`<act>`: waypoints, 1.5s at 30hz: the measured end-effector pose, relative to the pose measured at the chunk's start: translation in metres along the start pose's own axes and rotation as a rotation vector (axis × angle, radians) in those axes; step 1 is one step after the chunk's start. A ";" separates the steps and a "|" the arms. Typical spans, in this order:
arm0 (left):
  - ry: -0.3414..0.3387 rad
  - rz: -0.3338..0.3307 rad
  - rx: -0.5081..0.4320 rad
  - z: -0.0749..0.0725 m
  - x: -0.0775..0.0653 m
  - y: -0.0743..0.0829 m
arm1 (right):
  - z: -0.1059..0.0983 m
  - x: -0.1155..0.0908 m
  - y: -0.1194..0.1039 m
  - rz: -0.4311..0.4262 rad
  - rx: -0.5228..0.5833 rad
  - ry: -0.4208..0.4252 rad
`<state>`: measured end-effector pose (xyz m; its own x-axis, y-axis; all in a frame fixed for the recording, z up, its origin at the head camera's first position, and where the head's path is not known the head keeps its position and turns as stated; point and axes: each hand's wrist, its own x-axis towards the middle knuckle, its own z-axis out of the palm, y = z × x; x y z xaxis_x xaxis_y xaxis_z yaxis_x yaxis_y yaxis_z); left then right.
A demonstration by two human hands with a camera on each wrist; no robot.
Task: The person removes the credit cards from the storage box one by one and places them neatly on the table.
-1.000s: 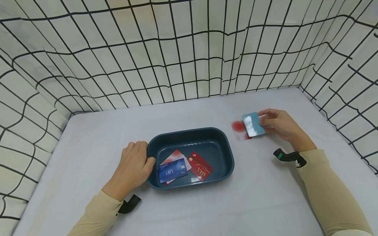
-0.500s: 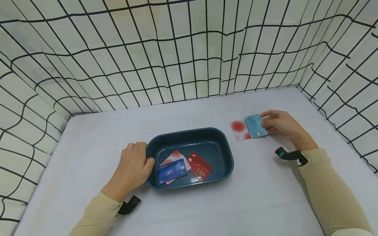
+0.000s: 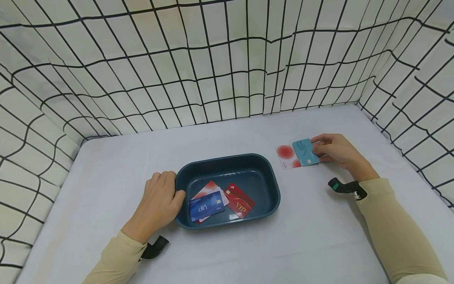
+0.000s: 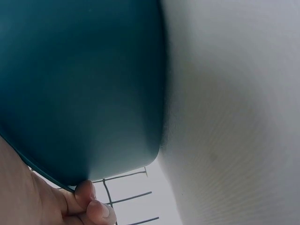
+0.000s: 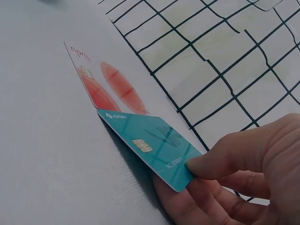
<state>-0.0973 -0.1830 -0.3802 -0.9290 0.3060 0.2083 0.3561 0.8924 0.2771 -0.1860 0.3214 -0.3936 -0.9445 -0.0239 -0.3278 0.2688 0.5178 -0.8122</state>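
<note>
My right hand pinches a teal plastic card by its right end, thumb on top and fingers beneath. The card is tilted, its far edge low and meeting a white card with red circles that lies on the table. From the head view, the teal card overlaps the right edge of the white card. My left hand grips the left rim of a dark blue tray; in the left wrist view its fingertips curl round the rim.
Inside the tray lie a blue card, a red card and white-and-red cards partly under the blue one. A white cloth covers the table. Black-lined white netting walls rise behind and at both sides.
The teal card has shifted slightly right and then a little back left, its tilt lowering so its face shows flatter and more of the white card is uncovered. The left hand stays on the tray.
</note>
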 end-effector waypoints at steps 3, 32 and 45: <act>-0.001 -0.001 -0.001 0.000 0.000 0.000 | 0.002 0.000 0.000 0.002 -0.018 0.009; 0.008 0.001 -0.006 0.001 -0.001 -0.002 | 0.002 -0.002 -0.005 -0.011 -0.200 0.031; 0.016 0.002 -0.004 0.000 -0.002 -0.002 | 0.003 -0.007 -0.012 -0.012 -0.189 0.069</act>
<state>-0.0963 -0.1851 -0.3807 -0.9265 0.3025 0.2239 0.3585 0.8905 0.2802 -0.1816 0.3130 -0.3830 -0.9600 0.0241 -0.2791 0.2229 0.6694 -0.7087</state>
